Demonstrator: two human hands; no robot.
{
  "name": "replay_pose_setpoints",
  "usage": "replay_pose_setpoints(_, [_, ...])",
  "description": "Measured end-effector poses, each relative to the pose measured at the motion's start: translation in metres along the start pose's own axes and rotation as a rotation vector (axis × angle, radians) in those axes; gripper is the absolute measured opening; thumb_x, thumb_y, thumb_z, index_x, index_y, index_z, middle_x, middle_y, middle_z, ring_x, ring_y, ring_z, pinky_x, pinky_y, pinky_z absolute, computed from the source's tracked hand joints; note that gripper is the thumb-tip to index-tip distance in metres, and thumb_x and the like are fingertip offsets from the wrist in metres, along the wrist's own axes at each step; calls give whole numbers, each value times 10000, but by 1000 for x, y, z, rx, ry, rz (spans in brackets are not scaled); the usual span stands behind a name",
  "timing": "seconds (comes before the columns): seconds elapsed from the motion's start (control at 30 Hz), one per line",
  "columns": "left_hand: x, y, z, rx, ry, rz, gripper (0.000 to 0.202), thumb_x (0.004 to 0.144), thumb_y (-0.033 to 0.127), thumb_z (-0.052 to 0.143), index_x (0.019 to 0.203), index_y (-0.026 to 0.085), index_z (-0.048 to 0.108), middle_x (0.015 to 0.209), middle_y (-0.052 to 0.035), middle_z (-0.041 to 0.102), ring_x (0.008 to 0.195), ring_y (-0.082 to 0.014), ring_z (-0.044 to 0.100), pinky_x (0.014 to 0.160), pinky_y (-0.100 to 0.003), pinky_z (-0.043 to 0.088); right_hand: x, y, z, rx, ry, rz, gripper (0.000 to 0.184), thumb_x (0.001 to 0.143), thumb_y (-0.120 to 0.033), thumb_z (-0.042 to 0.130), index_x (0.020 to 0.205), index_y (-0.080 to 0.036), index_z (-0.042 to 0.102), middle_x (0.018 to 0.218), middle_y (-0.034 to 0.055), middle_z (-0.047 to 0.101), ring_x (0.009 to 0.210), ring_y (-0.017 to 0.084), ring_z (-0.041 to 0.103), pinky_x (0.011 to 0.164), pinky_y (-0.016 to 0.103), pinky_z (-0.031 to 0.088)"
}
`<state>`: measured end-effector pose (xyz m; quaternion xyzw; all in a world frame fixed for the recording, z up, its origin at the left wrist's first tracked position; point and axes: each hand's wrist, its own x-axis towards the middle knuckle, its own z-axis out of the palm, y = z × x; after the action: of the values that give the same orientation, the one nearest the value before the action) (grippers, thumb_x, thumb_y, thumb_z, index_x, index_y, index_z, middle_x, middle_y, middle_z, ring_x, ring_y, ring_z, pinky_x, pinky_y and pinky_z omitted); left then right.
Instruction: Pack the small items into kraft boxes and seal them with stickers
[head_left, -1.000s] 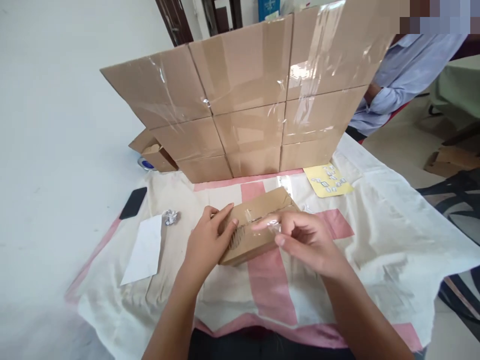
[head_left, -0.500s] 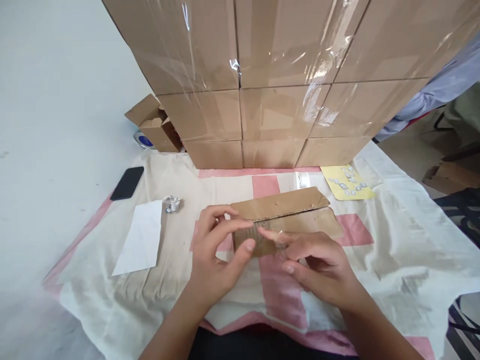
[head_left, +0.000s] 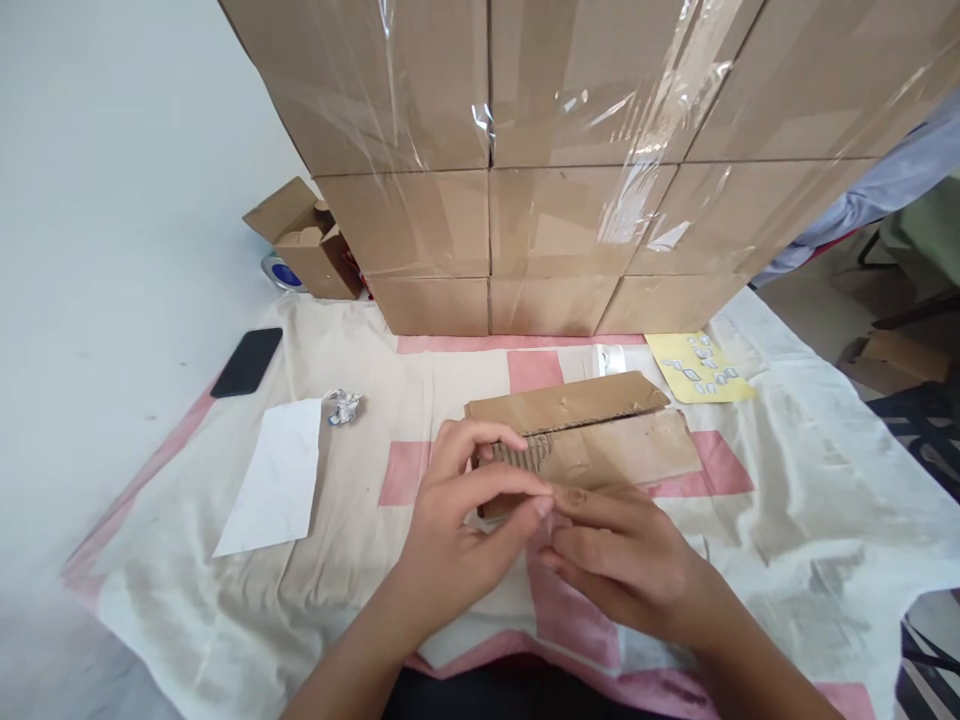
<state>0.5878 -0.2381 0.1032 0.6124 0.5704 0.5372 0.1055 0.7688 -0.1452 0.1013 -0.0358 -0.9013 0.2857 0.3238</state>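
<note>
My left hand (head_left: 472, 520) has its thumb and index finger pinched together in front of the flattened cardboard piece (head_left: 622, 445). My right hand (head_left: 637, 555) is closed, with its fingertips drawn together right beside the left ones. Between them is a small see-through strip (head_left: 553, 522), like clear tape, mostly hidden by the fingers. The cardboard lies on the cloth beyond both hands. Its folded upper flap has a torn edge, and ribbed inner corrugation shows near my left fingers.
Wrapped cardboard boxes (head_left: 420, 220) form a tall stack behind. To the left lie a white paper sheet (head_left: 274, 480), a crumpled wad (head_left: 343, 407) and a black phone (head_left: 247, 362). An open small box (head_left: 319, 255) stands farther back. A yellow sheet (head_left: 694, 370) with stickers lies right.
Both hands have come closer together and slightly nearer to me. My left thumb and index finger have closed into a pinch. More of the cardboard's ribbed patch is now uncovered.
</note>
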Motion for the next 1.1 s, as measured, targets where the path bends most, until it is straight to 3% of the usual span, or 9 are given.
replay_pose_setpoints(0.13, [-5, 0, 3, -11, 24, 83, 149, 911, 141, 708, 977, 273, 727, 1033, -30, 561, 945, -153, 553, 791, -308, 486, 1, -6, 1, 87, 41, 76, 129, 920, -113, 634, 882, -231, 599, 936, 57, 756, 783, 160, 729, 650, 247, 544])
replay_pose_setpoints(0.23, [-11, 1, 5, -33, 85, 158, 90, 933, 193, 699, 986, 263, 720, 959, -28, 521, 908, -155, 545, 802, -318, 503, -3, -14, 4, 204, 80, 198, 186, 893, -156, 668, 862, -261, 517, 762, 7, 736, 695, 171, 728, 553, 230, 514])
replay_pose_setpoints(0.33, [-15, 3, -1, -86, 227, 156, 74, 959, 289, 673, 906, 251, 709, 911, -30, 486, 861, -162, 523, 762, -327, 502, -12, -18, 5, 198, 153, 380, 254, 869, -182, 705, 915, -280, 475, 652, 0, 700, 854, 254, 774, 517, 235, 516])
replay_pose_setpoints(0.4, [-16, 3, -8, -99, 334, 117, 123, 954, 310, 677, 850, 248, 699, 908, -34, 485, 850, -168, 523, 719, -324, 495, -17, -15, 2, 142, 269, 414, 275, 872, -148, 687, 923, -282, 453, 720, 19, 734, 943, 277, 775, 564, 263, 549])
replay_pose_setpoints(0.47, [-15, 2, -17, -94, 361, 61, 106, 936, 290, 699, 839, 248, 700, 907, -32, 506, 833, -162, 536, 678, -307, 491, -18, -11, -4, 20, 346, 327, 260, 871, -113, 664, 933, -274, 468, 948, 61, 789, 966, 273, 767, 679, 332, 584])
replay_pose_setpoints(0.57, [-8, -2, -26, -97, 252, -39, 63, 925, 241, 710, 866, 262, 711, 914, -23, 573, 841, -153, 583, 678, -286, 511, -9, -1, -13, -312, 224, 177, 276, 889, -167, 660, 1134, -260, 573, 1303, 115, 728, 1188, 332, 690, 949, 506, 537])
replay_pose_setpoints(0.7, [1, -10, -30, -38, 78, -166, 112, 935, 207, 681, 881, 296, 723, 1005, -12, 664, 984, -166, 654, 846, -317, 550, 5, 11, -13, -602, -78, 154, 493, 979, -311, 591, 1457, -213, 520, 1509, 97, 585, 1446, 355, 492, 1165, 611, 355])
replay_pose_setpoints(0.87, [5, -14, -28, 58, -58, -293, 111, 919, 243, 679, 838, 299, 730, 1173, -19, 671, 1152, -209, 643, 1038, -417, 488, 6, 19, -4, -669, -159, 158, 467, 1026, -332, 498, 1464, -181, 552, 1558, 48, 522, 1450, 325, 491, 1169, 579, 378])
replay_pose_setpoints(1.1, [4, -22, -13, 163, -121, -326, 115, 863, 234, 723, 954, 304, 710, 1291, -34, 623, 1276, -240, 559, 1081, -451, 469, 6, 20, -4, -684, -167, 155, 468, 1024, -356, 501, 1451, -179, 576, 1555, 40, 525, 1440, 327, 502, 1143, 587, 409])
